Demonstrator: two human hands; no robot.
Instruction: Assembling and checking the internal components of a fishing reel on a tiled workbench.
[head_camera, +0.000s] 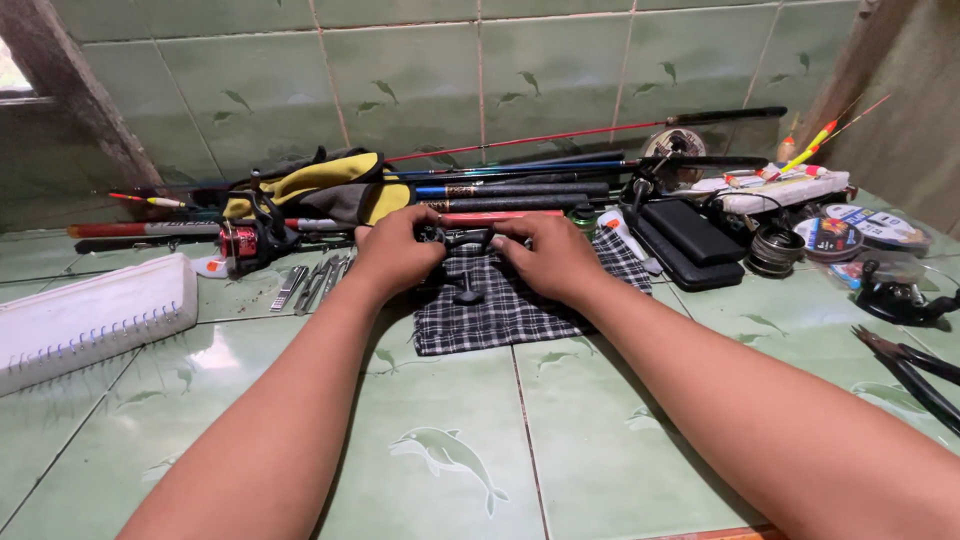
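Both my hands meet over a black-and-white checked cloth (500, 310) spread on the green tiled floor. My left hand (395, 250) and my right hand (550, 255) together grip a small black fishing reel (462, 240) just above the cloth. Its black handle knob (467, 296) hangs down between my wrists. Much of the reel body is hidden by my fingers.
Fishing rods (520, 190) lie along the tiled wall with a yellow-and-black bag (320, 185) and a red reel (240, 242). Small metal tools (315, 280) lie left, a white case (90, 315) further left. Black cases (685, 240), line spools (830, 235), another reel (900, 300) and pliers (915, 370) sit right.
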